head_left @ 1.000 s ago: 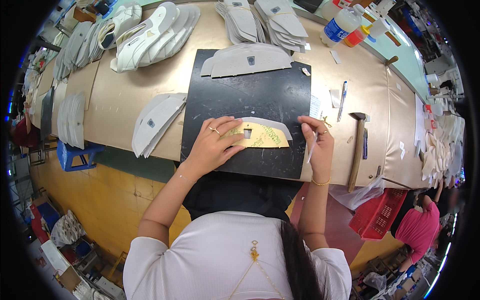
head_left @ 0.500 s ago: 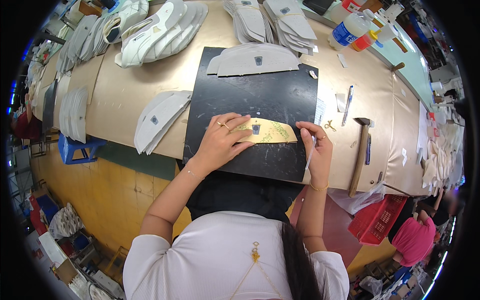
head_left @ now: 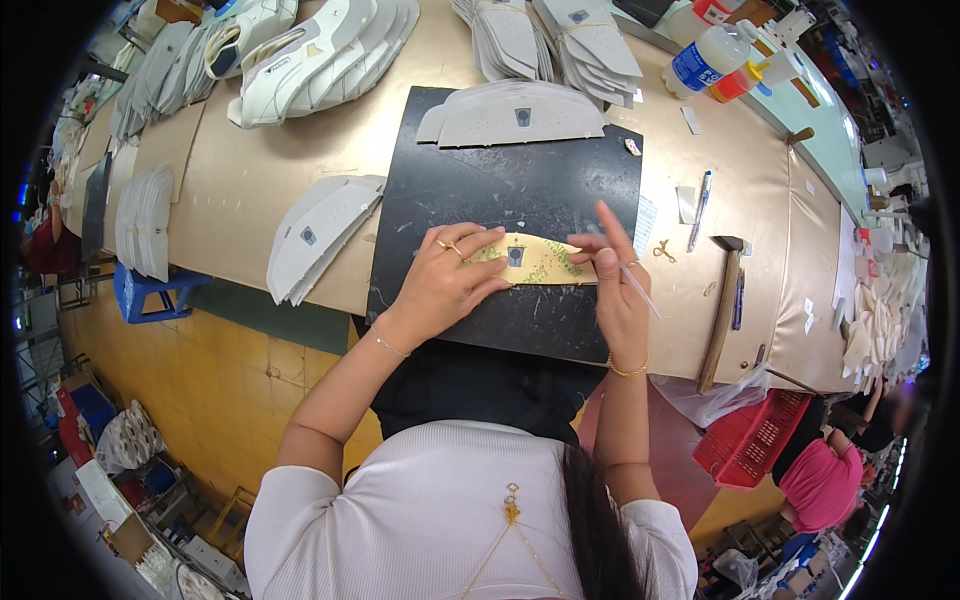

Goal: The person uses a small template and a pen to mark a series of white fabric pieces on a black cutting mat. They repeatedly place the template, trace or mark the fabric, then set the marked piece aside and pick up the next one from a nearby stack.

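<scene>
A yellow template (head_left: 540,262) with green markings lies on the black mat (head_left: 500,325). In its middle a small dark emblem shows through an opening. My left hand (head_left: 448,277) grips the template's left end, fingers on top and thumb along the near edge. My right hand (head_left: 622,300) is at the right end, index finger raised and thumb near the other fingertips. A thin whitish pen-like stick (head_left: 641,291) lies held between its fingers. What lies beneath the template is mostly hidden. Beyond it on the mat rests a stack of grey shoe-upper pieces (head_left: 515,122).
Grey pieces (head_left: 322,240) lie left of the mat, with white shoe uppers (head_left: 320,65) behind. On the right are a blue pen (head_left: 700,212) and a hammer (head_left: 722,315). Bottles (head_left: 708,62) stand at the far right. A red basket (head_left: 750,440) sits below the table edge.
My right hand has moved left onto the template's right end and its index finger has lifted. The stick has swung to point down and right. My left hand stays in place.
</scene>
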`<state>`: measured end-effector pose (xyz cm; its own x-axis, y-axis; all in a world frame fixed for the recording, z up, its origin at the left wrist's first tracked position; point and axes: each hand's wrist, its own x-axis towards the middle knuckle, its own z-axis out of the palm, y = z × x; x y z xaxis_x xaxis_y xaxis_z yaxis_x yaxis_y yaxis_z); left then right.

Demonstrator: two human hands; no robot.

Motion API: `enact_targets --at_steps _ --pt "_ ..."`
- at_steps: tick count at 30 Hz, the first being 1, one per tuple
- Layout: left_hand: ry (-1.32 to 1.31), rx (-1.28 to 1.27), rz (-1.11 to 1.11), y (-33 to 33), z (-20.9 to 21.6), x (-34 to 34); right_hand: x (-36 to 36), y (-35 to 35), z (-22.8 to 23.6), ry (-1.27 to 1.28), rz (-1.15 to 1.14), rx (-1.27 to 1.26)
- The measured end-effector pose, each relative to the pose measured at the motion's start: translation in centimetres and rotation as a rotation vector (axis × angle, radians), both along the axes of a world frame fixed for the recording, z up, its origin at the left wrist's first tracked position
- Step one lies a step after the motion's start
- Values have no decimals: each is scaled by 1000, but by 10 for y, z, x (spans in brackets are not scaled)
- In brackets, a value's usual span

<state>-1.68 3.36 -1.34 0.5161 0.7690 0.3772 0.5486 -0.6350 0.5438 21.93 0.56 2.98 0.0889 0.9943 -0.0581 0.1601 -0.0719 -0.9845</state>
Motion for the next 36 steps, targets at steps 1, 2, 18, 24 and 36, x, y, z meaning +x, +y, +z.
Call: enact_targets --at_steps 1,2,18,24,36 --pt "13 2 3 0 2 2 -5 4 -6 -61 3 107" --pt "26 5 6 -1 4 4 -9 8 -5 -147 56 142" --pt "158 26 103 -11 11 16 -40 41 -23 -774 171 501" --pt "133 -5 100 -11 12 17 -44 45 -17 -891 203 461" --pt "135 -14 84 -11 11 15 -46 39 -18 -833 157 307"
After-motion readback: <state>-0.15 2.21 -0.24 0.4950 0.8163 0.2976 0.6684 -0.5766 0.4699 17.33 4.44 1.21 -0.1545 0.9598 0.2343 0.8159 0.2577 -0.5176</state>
